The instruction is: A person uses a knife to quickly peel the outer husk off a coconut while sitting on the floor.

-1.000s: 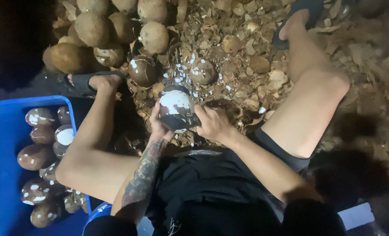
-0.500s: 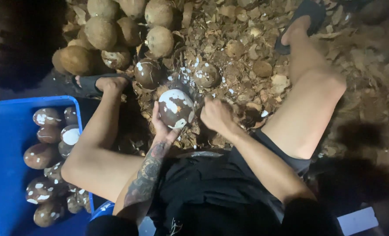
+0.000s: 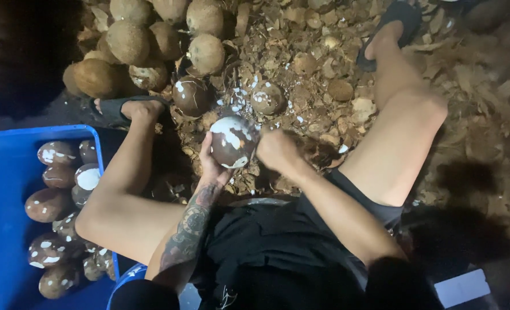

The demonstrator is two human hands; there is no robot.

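Fingers of the left hand curl up around the near side of the coconut, cupping it from below – a firm hold, with the thumb side pressed to the brown shell. That nut sits between the knees, raised a little over the husk litter, its top partly pared to white. The right hand is closed into a fist just beside the nut, touching its right flank; whether it grips a blade or scraper I cannot tell, the fist hides it.

From this one head view, the paring looks best done by turning the nut in the cupped palm while the working fist stays close, with strokes aimed away from the left thumb. To the left a blue crate holds pared nuts; unpeeled ones are heaped beyond the foot – well apart.
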